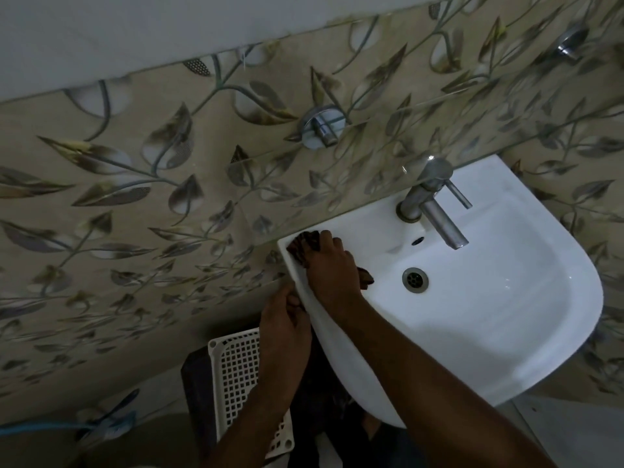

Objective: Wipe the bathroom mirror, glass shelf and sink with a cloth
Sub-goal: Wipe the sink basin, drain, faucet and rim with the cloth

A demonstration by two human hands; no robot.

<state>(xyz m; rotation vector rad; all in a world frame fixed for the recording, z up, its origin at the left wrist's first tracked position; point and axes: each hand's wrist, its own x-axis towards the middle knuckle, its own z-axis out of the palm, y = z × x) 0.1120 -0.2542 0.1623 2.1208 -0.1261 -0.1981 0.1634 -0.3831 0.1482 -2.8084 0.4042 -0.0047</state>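
Note:
A white wall-mounted sink [489, 298] fills the right half of the head view. A dark brown cloth [304, 246] lies bunched on the sink's back-left rim, with a corner hanging into the basin. My right hand [332, 265] lies on top of the cloth with its fingers bent over it, pressing it onto the rim. My left hand [285, 324] is just outside the basin, fingers curled against the sink's left outer edge. A clear glass shelf [337, 201] hangs above the sink's back on chrome brackets [320, 130]. No mirror is in view.
A chrome tap [435, 211] stands at the back of the basin, above the drain [415, 280]. The leaf-patterned tiled wall [135, 214] is to the left. On the floor under the sink a white perforated basket [236, 373] stands beside a blue hose [67, 425].

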